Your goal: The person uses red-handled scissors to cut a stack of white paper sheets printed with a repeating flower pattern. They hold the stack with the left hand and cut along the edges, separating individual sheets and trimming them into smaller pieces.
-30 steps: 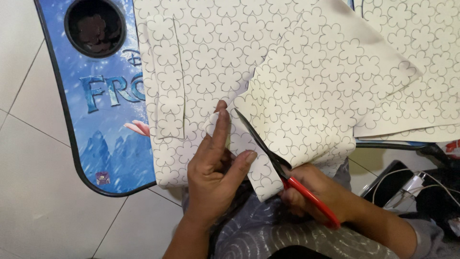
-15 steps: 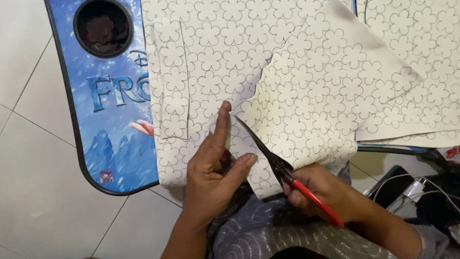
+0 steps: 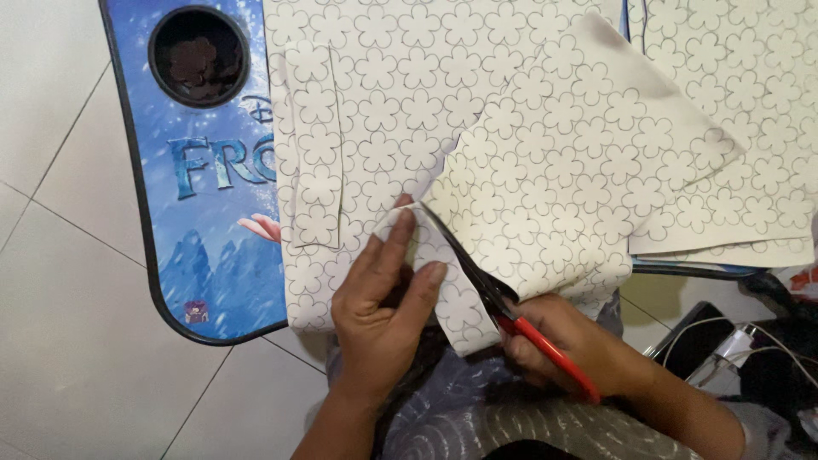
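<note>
A cream sheet printed with outlined flowers (image 3: 400, 94) lies over a small blue picture table (image 3: 213, 213). My left hand (image 3: 383, 307) grips the sheet's near edge, fingers pinching the strip beside the cut. My right hand (image 3: 571, 345) holds red-handled scissors (image 3: 498, 302), whose dark blades point up and left into the sheet, at the end of a cut line. To the right of the blades a cut flap of the same sheet (image 3: 579, 170) lifts and folds over. A narrow cut strip (image 3: 315, 145) rests on the sheet at the left.
More flower-printed sheets (image 3: 741, 111) are stacked at the right. The table has a round cup hole (image 3: 198, 57) at its far left. White floor tiles (image 3: 68, 324) lie on the left. Cables and a white plug (image 3: 733, 345) sit at the lower right, beside my lap.
The scissors have advanced a little up the cut. My left hand's fingers have shifted closer to the blades on the sheet's near edge. The view has drifted slightly.
</note>
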Tool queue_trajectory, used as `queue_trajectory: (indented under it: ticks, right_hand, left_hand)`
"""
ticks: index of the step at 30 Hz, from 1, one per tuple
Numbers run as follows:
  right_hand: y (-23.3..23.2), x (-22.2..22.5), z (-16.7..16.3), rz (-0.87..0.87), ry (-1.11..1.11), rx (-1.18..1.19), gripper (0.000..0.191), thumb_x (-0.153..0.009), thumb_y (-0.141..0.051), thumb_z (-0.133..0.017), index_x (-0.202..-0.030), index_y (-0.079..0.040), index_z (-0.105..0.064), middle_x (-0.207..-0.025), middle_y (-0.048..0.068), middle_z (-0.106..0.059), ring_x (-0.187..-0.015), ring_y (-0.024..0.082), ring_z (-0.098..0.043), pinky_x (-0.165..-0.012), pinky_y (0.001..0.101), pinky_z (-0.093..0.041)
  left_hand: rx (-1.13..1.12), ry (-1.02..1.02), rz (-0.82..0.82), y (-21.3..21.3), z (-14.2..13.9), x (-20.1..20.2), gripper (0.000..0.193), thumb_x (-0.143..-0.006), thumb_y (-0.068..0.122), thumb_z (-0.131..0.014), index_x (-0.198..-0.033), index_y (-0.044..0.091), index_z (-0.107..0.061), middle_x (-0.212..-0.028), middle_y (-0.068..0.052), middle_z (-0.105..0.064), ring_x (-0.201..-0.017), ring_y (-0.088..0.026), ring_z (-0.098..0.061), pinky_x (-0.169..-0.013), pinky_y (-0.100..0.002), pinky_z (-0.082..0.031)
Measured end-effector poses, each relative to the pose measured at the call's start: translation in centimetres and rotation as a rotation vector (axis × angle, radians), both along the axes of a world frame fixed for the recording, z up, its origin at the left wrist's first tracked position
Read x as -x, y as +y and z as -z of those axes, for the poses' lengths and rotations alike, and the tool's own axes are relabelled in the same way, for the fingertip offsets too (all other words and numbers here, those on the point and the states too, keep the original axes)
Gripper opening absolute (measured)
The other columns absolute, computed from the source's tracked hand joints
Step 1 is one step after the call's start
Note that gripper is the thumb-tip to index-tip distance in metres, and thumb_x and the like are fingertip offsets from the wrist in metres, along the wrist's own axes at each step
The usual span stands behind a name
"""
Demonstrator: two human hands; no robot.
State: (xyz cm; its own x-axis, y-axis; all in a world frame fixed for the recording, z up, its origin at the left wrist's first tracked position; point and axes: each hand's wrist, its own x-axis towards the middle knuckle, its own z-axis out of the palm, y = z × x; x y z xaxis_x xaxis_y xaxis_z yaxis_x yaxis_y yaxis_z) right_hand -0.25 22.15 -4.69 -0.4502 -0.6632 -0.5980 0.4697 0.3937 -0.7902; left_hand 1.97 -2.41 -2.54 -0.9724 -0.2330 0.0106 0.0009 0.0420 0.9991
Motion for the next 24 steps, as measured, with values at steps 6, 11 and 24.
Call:
queue_trajectory:
  ticks: [6, 11, 24]
  right_hand:
    - [-0.7, 0.7, -0.9, -0.022, 0.040, 0.134, 0.050, -0.097, -0.048, -0.056, -0.106, 0.001, -0.061, -0.070, 0.003, -0.060, -0.063, 0.014, -0.056, -0.057, 0.0318, -0.050]
    - [-1.7, 1.6, -1.4, -0.106, 0.161, 0.011, 0.067, -0.094, -0.049, -0.054, -0.141, -0.002, -0.051, -0.071, 0.003, -0.065, -0.064, 0.013, -0.060, -0.059, 0.0308, -0.052]
    - [-2.6, 1.5, -1.6, -0.051, 0.120, -0.045, 0.067, -0.092, -0.057, -0.052, -0.128, 0.000, -0.061, -0.059, 0.000, -0.057, -0.052, 0.010, -0.051, -0.047, 0.0282, -0.042]
  left_hand:
    - [-0.016, -0.032, 0.033, -0.1, -0.4, -0.1, 0.065, -0.090, 0.003, -0.079, -0.149, 0.012, -0.053, -0.161, -0.017, -0.051, -0.073, 0.001, -0.054, -0.062, -0.017, -0.049]
    - [0.053, 0.009, 0.060, -0.2, -0.7, 0.1, 0.072, -0.087, 0.004, -0.081, -0.151, 0.014, -0.050, -0.162, -0.025, -0.047, -0.075, 0.001, -0.058, -0.062, -0.018, -0.051]
    - [0.108, 0.042, 0.070, -0.7, -0.4, 0.0, 0.074, -0.089, 0.007, -0.083, -0.154, 0.011, -0.047, -0.163, -0.025, -0.046, -0.094, -0.003, -0.066, -0.066, -0.020, -0.052]
